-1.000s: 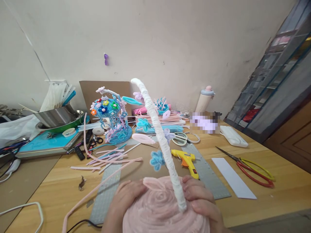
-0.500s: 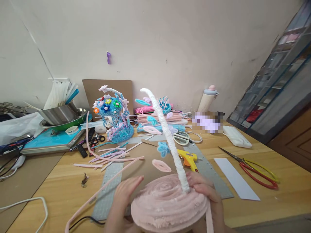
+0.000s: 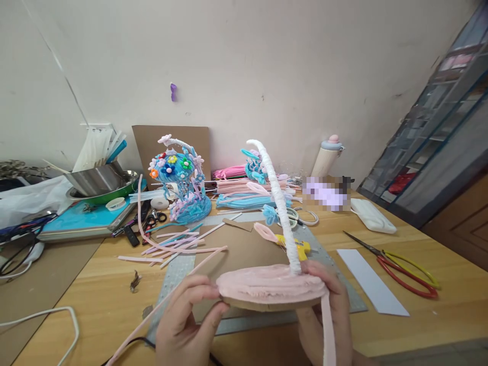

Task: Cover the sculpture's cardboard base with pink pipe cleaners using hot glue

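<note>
I hold a round pink chenille-covered disc (image 3: 267, 287) level above the table, seen edge-on. My left hand (image 3: 186, 320) pinches its left rim. My right hand (image 3: 324, 310) grips the right rim, with a loose pink chenille strip (image 3: 328, 335) hanging past the fingers. A white fuzzy curved stem (image 3: 278, 203) rises from the disc, carrying a blue flower (image 3: 270, 214), pink petals (image 3: 265, 231) and blue leaves near its top.
A finished blue jellyfish-like ornament (image 3: 179, 183) stands behind. Loose pink pipe cleaners (image 3: 171, 246), a yellow glue gun (image 3: 299, 246), red-and-yellow scissors (image 3: 396, 264), white paper strip (image 3: 371, 282), cutting mat (image 3: 175, 274), steel bowl (image 3: 95, 178) and bottle (image 3: 326, 155) lie around.
The disc has tipped from facing me to nearly flat and moved away from me. The stem now stands more upright. My left hand moved from resting on the rim to pinching it.
</note>
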A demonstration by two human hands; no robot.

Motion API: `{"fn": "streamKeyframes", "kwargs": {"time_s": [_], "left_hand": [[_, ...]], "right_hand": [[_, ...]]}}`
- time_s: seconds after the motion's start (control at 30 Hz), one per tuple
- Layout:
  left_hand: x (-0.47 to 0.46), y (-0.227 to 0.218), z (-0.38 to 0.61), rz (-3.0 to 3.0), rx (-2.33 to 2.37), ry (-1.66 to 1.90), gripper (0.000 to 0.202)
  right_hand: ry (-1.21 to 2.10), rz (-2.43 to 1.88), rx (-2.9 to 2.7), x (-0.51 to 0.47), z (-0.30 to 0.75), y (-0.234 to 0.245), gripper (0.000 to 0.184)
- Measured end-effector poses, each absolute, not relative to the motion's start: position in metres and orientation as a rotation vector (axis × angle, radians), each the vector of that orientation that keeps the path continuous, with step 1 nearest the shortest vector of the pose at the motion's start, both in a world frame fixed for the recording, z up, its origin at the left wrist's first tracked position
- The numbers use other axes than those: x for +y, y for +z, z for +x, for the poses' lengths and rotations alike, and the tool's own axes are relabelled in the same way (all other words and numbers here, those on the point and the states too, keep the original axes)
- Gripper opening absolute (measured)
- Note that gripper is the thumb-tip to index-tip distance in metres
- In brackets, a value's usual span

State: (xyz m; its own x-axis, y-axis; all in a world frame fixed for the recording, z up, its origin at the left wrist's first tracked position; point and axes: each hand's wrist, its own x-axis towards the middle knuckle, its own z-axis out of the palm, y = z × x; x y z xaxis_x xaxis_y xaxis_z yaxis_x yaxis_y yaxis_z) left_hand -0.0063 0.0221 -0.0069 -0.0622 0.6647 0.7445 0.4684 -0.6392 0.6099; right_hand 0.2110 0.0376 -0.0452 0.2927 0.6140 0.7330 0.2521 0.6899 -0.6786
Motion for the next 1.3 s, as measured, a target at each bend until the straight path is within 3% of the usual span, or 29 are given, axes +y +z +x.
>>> {"fn": "streamKeyframes", "kwargs": {"time_s": [0.17,0.3,0.47,0.6,0.63,0.7,0.73,0.83,1.1,1.3], "left_hand": [[0.020,-0.001,-0.002,2.101,1.236,1.831,0.021],[0.014,0.003,-0.006,2.043,1.260,1.763,0.016],[0.024,-0.003,-0.040,1.557,1.648,2.001,0.014],[0.043,-0.005,-0.067,1.416,1.843,1.967,0.013],[0.044,-0.004,-0.068,1.454,1.843,1.924,0.026],[0.038,-0.001,-0.059,1.670,1.779,1.848,0.083],[0.032,0.002,-0.051,1.834,1.683,1.752,0.093],[0.008,0.015,-0.026,2.208,1.419,1.436,0.062],[0.010,0.035,-0.007,2.722,1.158,1.288,0.057],[0.017,0.023,0.005,2.822,1.072,1.356,0.023]], "right_hand": [[0.387,-0.853,-1.227,0.038,0.209,-0.051,0.032],[0.455,-0.848,-1.210,0.038,0.213,-0.057,0.036],[0.405,-0.850,-1.225,0.037,0.217,-0.050,0.035],[0.310,-0.846,-1.315,0.037,0.216,-0.040,0.033],[0.301,-0.847,-1.331,0.037,0.215,-0.039,0.034],[0.301,-0.843,-1.367,0.036,0.211,-0.037,0.035],[0.307,-0.836,-1.388,0.036,0.209,-0.037,0.034],[0.333,-0.797,-1.451,0.034,0.202,-0.036,0.033],[0.353,-0.688,-1.553,0.033,0.196,-0.032,0.028],[0.359,-0.667,-1.709,0.033,0.198,-0.030,0.027]]}}
